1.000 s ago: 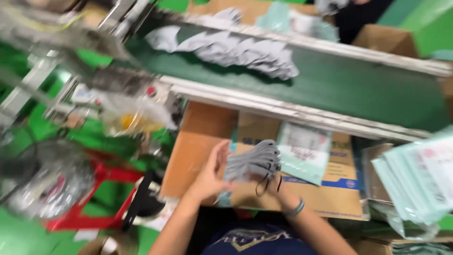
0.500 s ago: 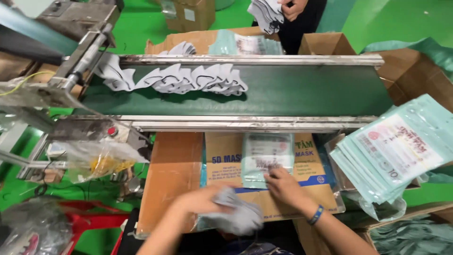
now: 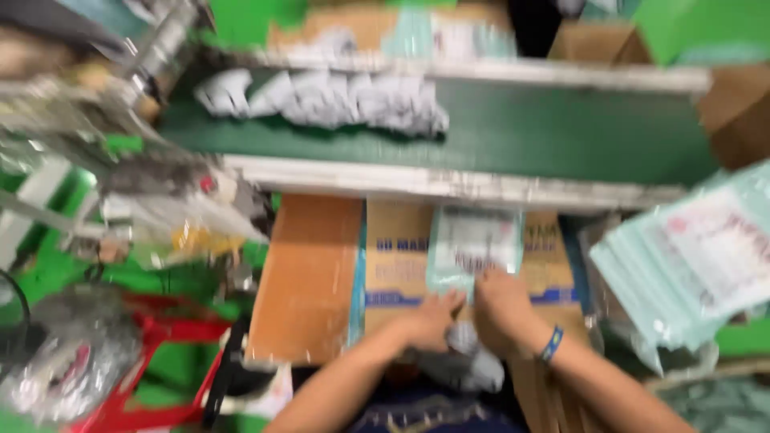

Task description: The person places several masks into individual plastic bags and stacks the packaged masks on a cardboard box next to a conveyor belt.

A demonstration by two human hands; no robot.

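A bundle of grey masks (image 3: 469,365) is held low at the near edge of the cardboard box (image 3: 401,265), between the two hands. The left hand (image 3: 429,321) is closed on the left side of the bundle, and its fingers are pressed against the top of it. The right hand (image 3: 501,309) is placed just beside the left one; it is laid over the upper right part of the bundle, but because of the blur it cannot be told if its fingers are closed around the masks or only resting on them. A blue wristband (image 3: 551,345) is worn on the right wrist.

Just above the fingertips of both hands, a pale green plastic pouch (image 3: 473,244) is lying flat on the box, touching or almost touching them. To the right of the right hand, well apart, a stack of similar pouches (image 3: 690,256) is seen. Far above the hands, a row of grey masks (image 3: 329,100) is lying on the green conveyor belt (image 3: 561,136).
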